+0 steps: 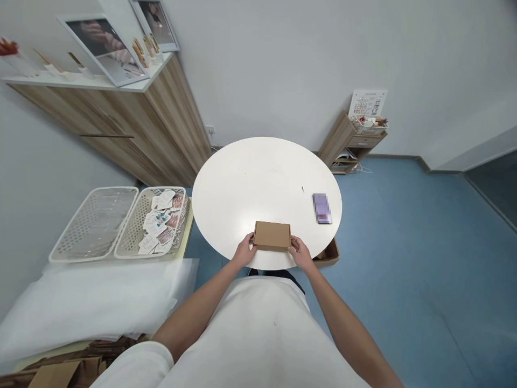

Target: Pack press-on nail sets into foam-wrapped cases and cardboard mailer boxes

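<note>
A closed brown cardboard box (272,235) lies flat near the front edge of the white oval table (250,167). At its left end my left hand (244,251) grips the side, thumb toward the front corner. My right hand (300,252) holds the opposite end in the same way, so the box sits between both hands. The undersides of the fingers are hidden by the box. To the right on the table lies a purple, pixelated flat item (322,208), with a small dark object (302,189) beside it.
Left of the table stand two white plastic baskets, one with clear packets (99,221), one with printed cards (159,223). White sheets (100,296) lie below them. A wooden cabinet (173,118) is at back left, a small shelf unit (349,143) at back right. An open carton (329,256) sits under the table.
</note>
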